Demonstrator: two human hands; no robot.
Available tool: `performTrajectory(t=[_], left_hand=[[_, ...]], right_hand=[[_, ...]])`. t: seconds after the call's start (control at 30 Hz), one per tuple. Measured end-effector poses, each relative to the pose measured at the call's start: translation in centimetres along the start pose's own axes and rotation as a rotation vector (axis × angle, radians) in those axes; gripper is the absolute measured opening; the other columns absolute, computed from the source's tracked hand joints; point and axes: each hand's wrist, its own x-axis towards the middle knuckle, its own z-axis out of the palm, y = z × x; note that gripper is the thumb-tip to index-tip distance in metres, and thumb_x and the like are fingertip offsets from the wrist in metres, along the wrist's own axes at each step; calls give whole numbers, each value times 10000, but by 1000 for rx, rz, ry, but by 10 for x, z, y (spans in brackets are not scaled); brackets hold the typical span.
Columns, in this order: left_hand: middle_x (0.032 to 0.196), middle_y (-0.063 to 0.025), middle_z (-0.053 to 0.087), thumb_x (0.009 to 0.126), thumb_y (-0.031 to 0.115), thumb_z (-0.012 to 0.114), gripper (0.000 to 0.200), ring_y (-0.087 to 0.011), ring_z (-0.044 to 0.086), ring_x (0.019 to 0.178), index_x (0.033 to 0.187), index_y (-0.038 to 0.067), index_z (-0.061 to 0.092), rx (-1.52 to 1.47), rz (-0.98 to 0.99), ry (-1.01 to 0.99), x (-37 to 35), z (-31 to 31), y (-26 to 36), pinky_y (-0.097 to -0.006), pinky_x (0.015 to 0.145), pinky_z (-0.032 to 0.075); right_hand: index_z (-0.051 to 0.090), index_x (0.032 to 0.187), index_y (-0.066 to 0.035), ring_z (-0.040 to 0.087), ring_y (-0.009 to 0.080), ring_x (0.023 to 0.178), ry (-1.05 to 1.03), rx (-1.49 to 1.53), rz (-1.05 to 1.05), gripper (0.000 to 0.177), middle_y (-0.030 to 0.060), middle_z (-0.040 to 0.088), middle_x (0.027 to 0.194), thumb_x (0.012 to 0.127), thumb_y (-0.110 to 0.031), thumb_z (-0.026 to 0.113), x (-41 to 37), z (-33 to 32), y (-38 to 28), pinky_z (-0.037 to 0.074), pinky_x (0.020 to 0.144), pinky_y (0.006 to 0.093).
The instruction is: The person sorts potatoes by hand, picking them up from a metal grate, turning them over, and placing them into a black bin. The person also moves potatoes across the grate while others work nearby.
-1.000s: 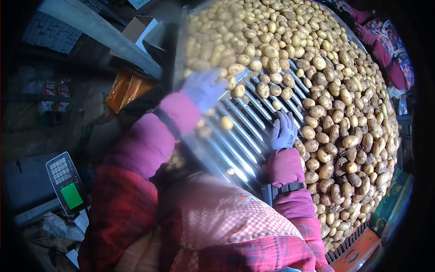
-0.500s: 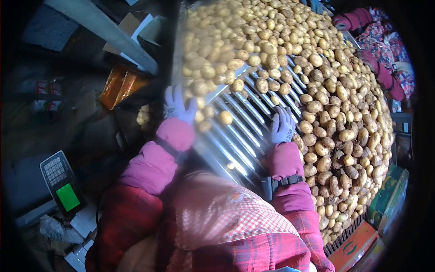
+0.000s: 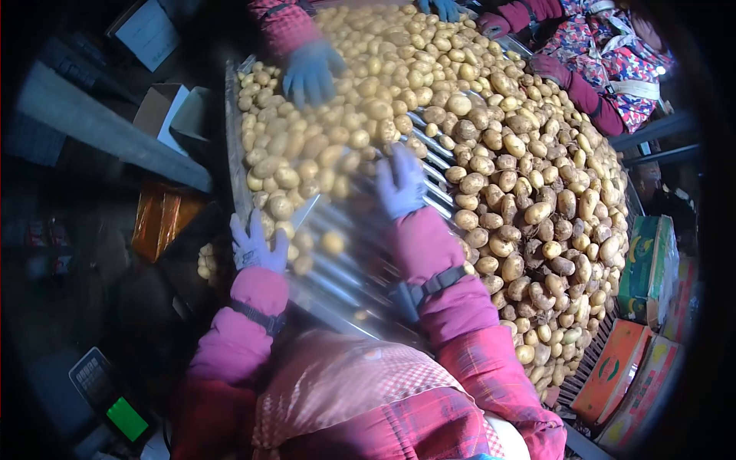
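My left hand (image 3: 259,245), in a pale lavender glove, has its fingers spread at the left side of the metal slatted table (image 3: 356,264). Several loose potatoes (image 3: 332,243) lie just to its right. Farther forward, my right hand (image 3: 400,182) is open in a matching glove, fingers pointing toward the pale potatoes (image 3: 368,107) at the back. Its fingertips are near or touching some of them; blur hides the exact contact. Neither hand grasps anything. Right of it lies a large heap of soil-stained potatoes (image 3: 537,207).
Another person's blue-gloved hand (image 3: 313,73) reaches over the far potatoes. A maroon-gloved hand (image 3: 550,69) of a co-worker touches the heap's right edge. Cartons (image 3: 613,368) stand at right. A scale display (image 3: 126,418), an orange-brown box (image 3: 165,218) and a beam (image 3: 115,130) are at left.
The view has shifted, moving the scene left and down. My right hand has gone forward from the slats to the pale potatoes. A blue-gloved hand has come in over the far potatoes.
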Motion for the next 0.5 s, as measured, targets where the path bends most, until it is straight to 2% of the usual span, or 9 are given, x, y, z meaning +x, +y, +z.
performTrajectory(t=[0.07, 0.13, 0.2, 0.27, 0.3, 0.37, 0.4, 0.43, 0.5], left_hand=[[1442, -243, 227, 844, 399, 583, 626, -457, 388, 1203, 1372, 117, 398, 37, 38, 30, 0, 6, -7, -496, 981, 374], [1434, -257, 231, 840, 384, 591, 617, -465, 385, 1201, 1364, 113, 408, 22, 37, 25, 1, 6, -7, -499, 976, 375], [1430, -266, 233, 840, 377, 593, 616, -470, 379, 1204, 1362, 107, 408, 12, 23, -2, 4, 7, -9, -498, 976, 375], [1424, -279, 233, 838, 363, 600, 617, -470, 373, 1211, 1360, 98, 408, 15, 31, 6, 2, 3, -7, -500, 980, 371], [1421, -285, 234, 836, 355, 604, 617, -471, 370, 1214, 1359, 93, 407, 13, 44, 7, 3, 3, -4, -501, 982, 369], [1417, -294, 232, 833, 345, 611, 616, -471, 360, 1224, 1359, 95, 408, 11, 86, 17, 6, 7, -7, -503, 988, 364], [1415, -299, 232, 832, 339, 615, 616, -472, 356, 1229, 1359, 96, 408, 15, 102, 25, 6, 8, -10, -504, 991, 362], [1408, -300, 240, 826, 303, 627, 607, -468, 351, 1234, 1351, 86, 414, 18, 91, 10, 5, 5, -9, -498, 1001, 356], [1394, -303, 256, 813, 231, 652, 591, -460, 343, 1245, 1334, 66, 427, 13, 72, -6, 6, 0, 1, -487, 1020, 343]], right_hand=[[525, 1210, -29, 552, 392, 1024, 47, -286, 53, 475, 224, 569, 1121, 812, -276, 603, 9, -7, 56, 451, 884, 445], [487, 1274, -32, 519, 388, 1095, -143, -209, 346, 572, 223, 554, 1173, 812, -352, 590, 14, -6, 67, 428, 932, 446], [435, 1337, -56, 472, 407, 1170, -197, -234, 279, 689, 244, 486, 1266, 790, -442, 595, 4, 6, 63, 392, 988, 442], [439, 1349, -113, 462, 408, 1186, -327, 10, 299, 678, 231, 464, 1294, 791, -464, 597, -8, 8, 58, 378, 1004, 438], [468, 1331, -155, 442, 371, 1224, -495, -24, 175, 611, 203, 485, 1289, 813, -458, 582, -4, -6, 56, 386, 999, 440], [552, 1247, -150, 507, 336, 1164, -572, -12, 123, 514, 180, 564, 1181, 825, -445, 572, 33, -31, 74, 428, 957, 421], [620, 1139, -134, 586, 296, 1053, -436, 44, 355, 422, 153, 630, 1035, 821, -408, 577, 51, -43, 81, 472, 892, 389], [643, 1107, -143, 624, 267, 987, -350, -119, 331, 385, 141, 656, 993, 833, -402, 569, 87, -65, 76, 486, 864, 363], [580, 1194, -83, 585, 286, 1076, -192, -284, 298, 494, 169, 636, 1080, 861, -445, 533, 124, -84, 158, 454, 917, 361]])
